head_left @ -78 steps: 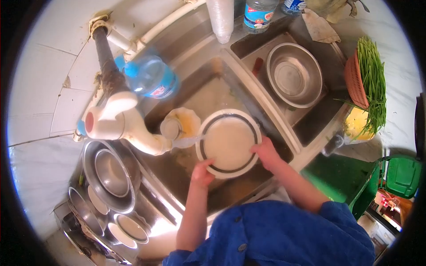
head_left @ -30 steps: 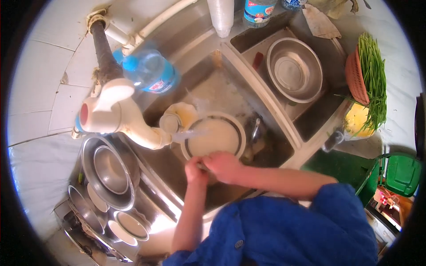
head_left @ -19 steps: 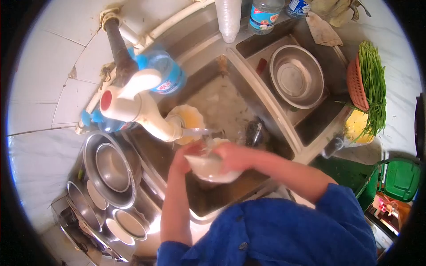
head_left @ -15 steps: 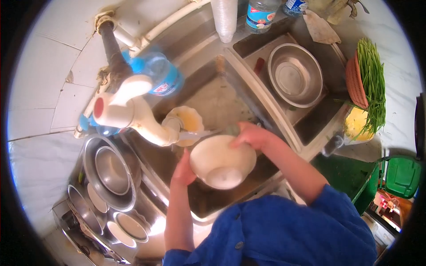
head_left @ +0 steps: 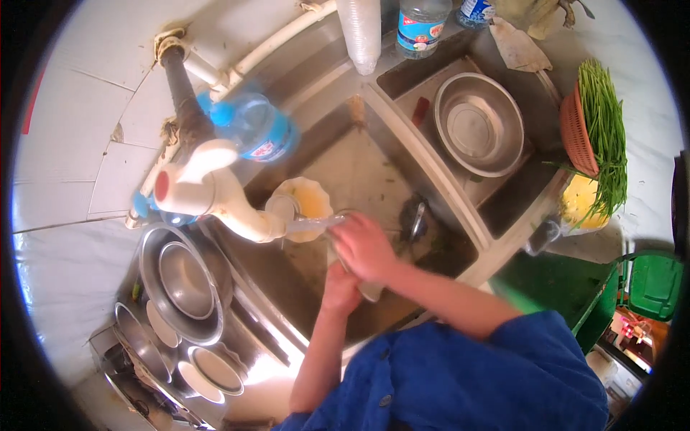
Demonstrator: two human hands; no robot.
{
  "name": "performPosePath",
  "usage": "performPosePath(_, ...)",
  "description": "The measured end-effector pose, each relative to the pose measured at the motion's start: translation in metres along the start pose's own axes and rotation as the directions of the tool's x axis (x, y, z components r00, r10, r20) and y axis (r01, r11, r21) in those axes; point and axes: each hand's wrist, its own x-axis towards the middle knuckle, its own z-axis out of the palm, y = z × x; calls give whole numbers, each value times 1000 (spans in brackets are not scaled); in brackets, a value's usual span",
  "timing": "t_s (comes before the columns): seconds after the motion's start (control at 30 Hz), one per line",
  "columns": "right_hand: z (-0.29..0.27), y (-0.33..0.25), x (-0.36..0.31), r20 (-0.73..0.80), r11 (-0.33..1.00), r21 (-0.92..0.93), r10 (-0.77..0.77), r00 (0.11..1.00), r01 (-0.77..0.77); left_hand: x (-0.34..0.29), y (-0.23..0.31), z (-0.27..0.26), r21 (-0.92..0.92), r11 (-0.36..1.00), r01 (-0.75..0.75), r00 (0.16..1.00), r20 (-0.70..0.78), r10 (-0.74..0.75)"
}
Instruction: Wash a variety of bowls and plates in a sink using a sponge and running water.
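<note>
A white bowl (head_left: pixel 371 290) is tipped nearly on its edge over the sink, mostly covered by my hands. My left hand (head_left: pixel 341 289) grips it from the near left side, fingers closed. Across its upper part lies my right hand (head_left: pixel 364 248), closed over the rim; whether it also holds a cloth or sponge is hidden. From the white tap (head_left: pixel 244 208) a stream of water (head_left: pixel 313 224) runs sideways to my right fingers. Beneath the spout sits a scalloped dish, yellow inside (head_left: pixel 312 197). A dark scrubber with a shiny part (head_left: pixel 415 219) lies on the sink floor.
The second basin holds a steel bowl (head_left: pixel 478 123). Right of it stand a basket (head_left: pixel 577 129) of long green stalks and a green bin (head_left: pixel 650 287). Steel basins (head_left: pixel 208 327) and bowls crowd the left counter. Stacked clear cups (head_left: pixel 361 39) and bottles (head_left: pixel 420 29) line the back.
The bowl has turned from facing up to standing on its edge. My right hand has moved left and nearer to the tap's stream, and my left hand has shifted right beneath it.
</note>
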Motion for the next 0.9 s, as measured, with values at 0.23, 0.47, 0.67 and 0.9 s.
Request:
performPosePath(0.23,13,105,-56,800,-372,578,433,414,-727,-45,34,22,7,996,89,983,163,-89)
performPosePath(0.47,24,-4,-91,465,-336,824,861,206,-455,11,-23,4,-37,985,-166,984,-74,163)
performPosePath(0.67,-5,-58,-49,127,451,391,837,532,-802,11,1,22,506,833,-225,921,-167,351)
performPosePath(0.9,-20,-9,-6,-49,909,294,322,945,-294,-17,20,32,108,960,-260,950,-150,274)
